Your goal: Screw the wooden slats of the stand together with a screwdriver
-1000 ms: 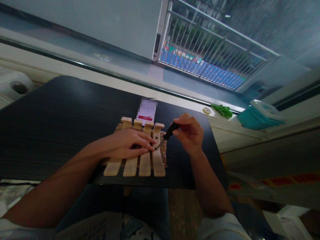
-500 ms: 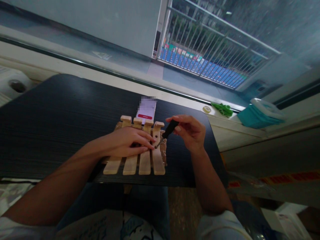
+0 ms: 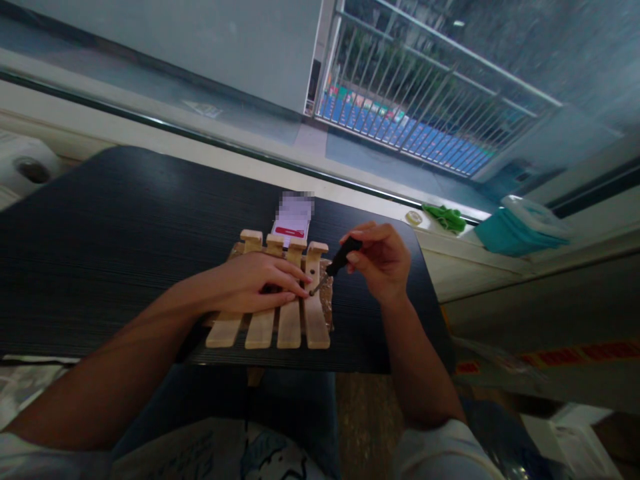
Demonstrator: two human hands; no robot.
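Observation:
Several pale wooden slats with hooked far ends, joined as one rack (image 3: 290,328), lie on the dark table (image 3: 150,213). My left hand (image 3: 255,280) rests flat across the slats, fingers stretched toward the rightmost one; its fingertips are beside a dark screw (image 3: 312,293). My right hand (image 3: 383,257) pinches the black handle of a screwdriver (image 3: 345,257). Its thin shaft slants down to the left, with the tip at the screw in the rightmost slat. A dark hole (image 3: 313,272) shows above that screw. Brown wrapping (image 3: 326,300) lies under the rack.
A phone (image 3: 293,217) with a lit screen lies just beyond the rack. On the sill at the right are a roll of tape (image 3: 413,218), a green cloth (image 3: 445,218) and a teal container (image 3: 520,227). A white roll (image 3: 30,163) sits at the far left.
My right hand has shifted its fingers slightly on the screwdriver handle, the tip staying at the screw. My left hand stays in the same place on the slats.

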